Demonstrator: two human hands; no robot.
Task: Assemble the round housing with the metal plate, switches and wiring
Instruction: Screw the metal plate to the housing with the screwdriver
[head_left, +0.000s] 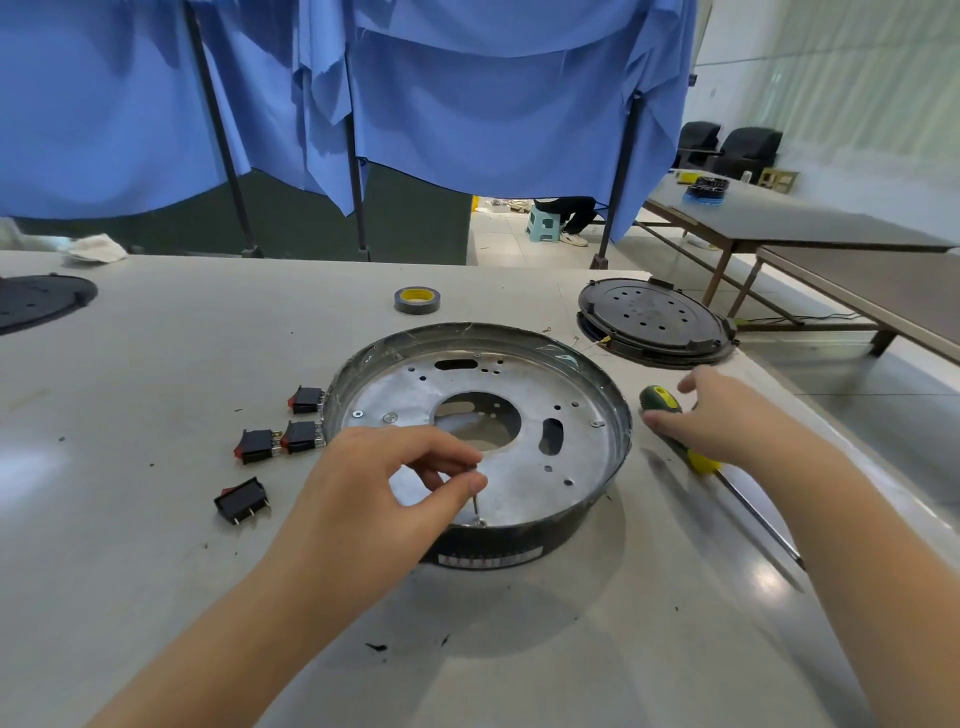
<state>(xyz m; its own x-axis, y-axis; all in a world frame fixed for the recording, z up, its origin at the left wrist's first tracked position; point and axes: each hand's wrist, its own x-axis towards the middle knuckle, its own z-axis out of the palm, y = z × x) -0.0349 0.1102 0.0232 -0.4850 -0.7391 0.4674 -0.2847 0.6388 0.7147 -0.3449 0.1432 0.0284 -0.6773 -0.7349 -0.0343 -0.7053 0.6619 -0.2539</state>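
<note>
From the head view, the metal plate (483, 415) already lies inside the round housing (478, 431) at the table's centre; the left hand (384, 483) pinches a screw (475, 506) upright at the near rim; the right hand (722, 415), fingers loosely curved, reaches onto the screwdriver (691, 441). Four switches (280, 441) lie loose beside the housing, unmounted; no wiring is fitted, so I judge the job early.
</note>
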